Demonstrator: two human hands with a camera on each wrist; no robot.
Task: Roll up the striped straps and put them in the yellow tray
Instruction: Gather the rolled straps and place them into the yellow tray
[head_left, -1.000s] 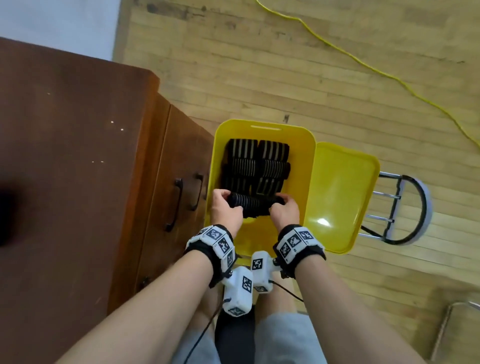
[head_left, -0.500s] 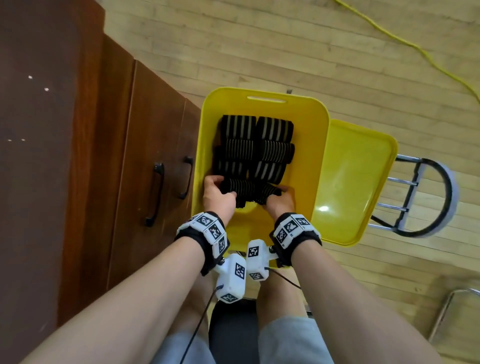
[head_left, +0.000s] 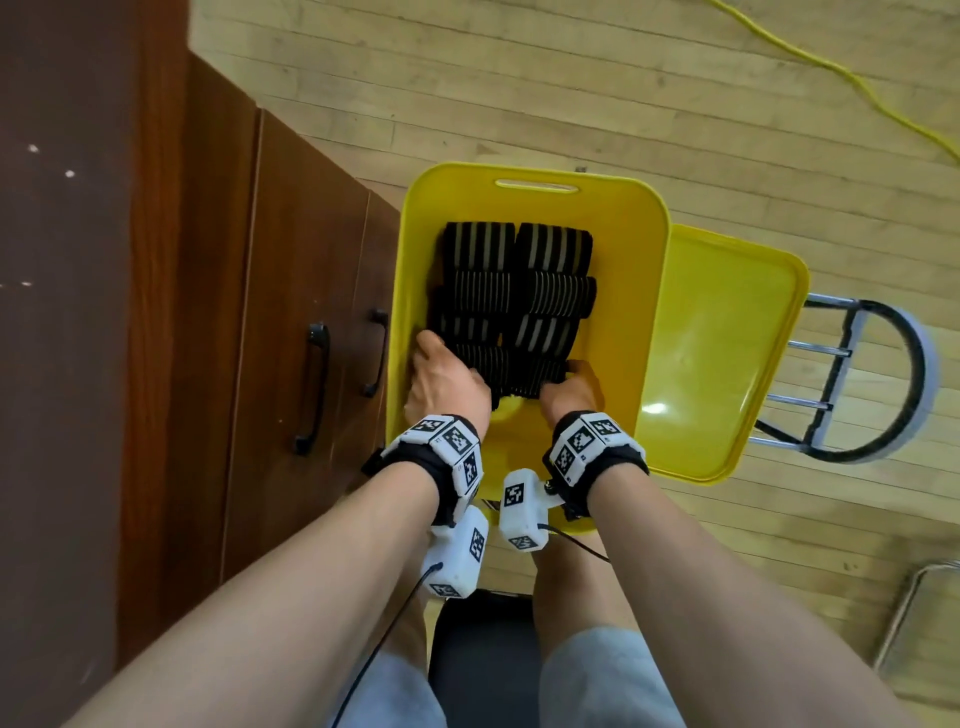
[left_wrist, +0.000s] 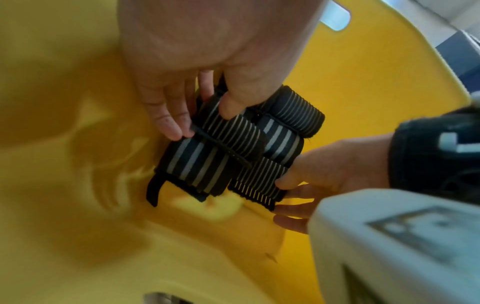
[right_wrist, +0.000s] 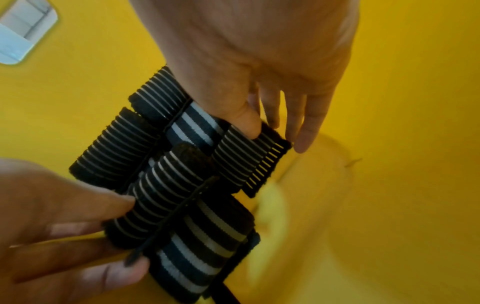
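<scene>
Rolled straps (head_left: 514, 296) sit inside your yellow tray (head_left: 644, 291), two columns, black elastic with white stripes, some fine-ribbed, some broad-banded. Your left hand (head_left: 447, 382) pinches the nearest roll (left_wrist: 207, 162), thumb on top, fingers at its end. Your right hand (head_left: 571, 389) pinches the neighbouring roll (right_wrist: 244, 156). Tray is glossy moulded plastic with rounded corners.
</scene>
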